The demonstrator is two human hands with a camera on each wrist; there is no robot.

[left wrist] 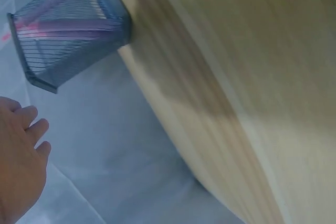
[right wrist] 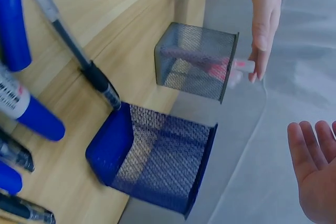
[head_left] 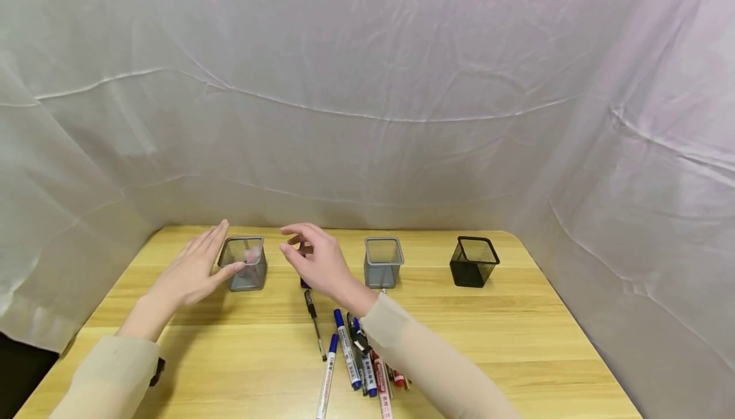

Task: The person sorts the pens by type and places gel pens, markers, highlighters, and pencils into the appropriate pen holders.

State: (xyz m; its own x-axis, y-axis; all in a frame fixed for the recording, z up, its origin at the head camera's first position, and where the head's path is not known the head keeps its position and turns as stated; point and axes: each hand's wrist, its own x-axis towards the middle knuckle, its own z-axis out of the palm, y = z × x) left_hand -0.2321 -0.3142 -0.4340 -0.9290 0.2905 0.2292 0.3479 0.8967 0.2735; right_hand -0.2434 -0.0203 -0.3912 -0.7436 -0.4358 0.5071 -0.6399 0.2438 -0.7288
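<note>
My left hand (head_left: pixel 192 272) is held with straight fingers beside the leftmost grey mesh pen cup (head_left: pixel 249 279), its thumb near the rim. Inside that cup are pink-tinted, pen-like sticks (left wrist: pixel 79 27), seen through the mesh. My right hand (head_left: pixel 321 263), fingers loosely bent with nothing between them, hovers over the blue mesh pen cup (right wrist: pixel 157 156). It hides most of that cup in the head view. No contents show in the blue cup in the right wrist view. A black gel pen (head_left: pixel 313 323) lies on the table just in front of it.
Another grey mesh cup (head_left: pixel 383 275) and a black mesh cup (head_left: pixel 469 275) stand farther right. A pile of blue markers (head_left: pixel 347 349), red markers (head_left: pixel 381 377) and other pens lies near the front, partly under my right forearm. Grey cloth (head_left: pixel 367 151) hangs behind the wooden table (head_left: pixel 488 355).
</note>
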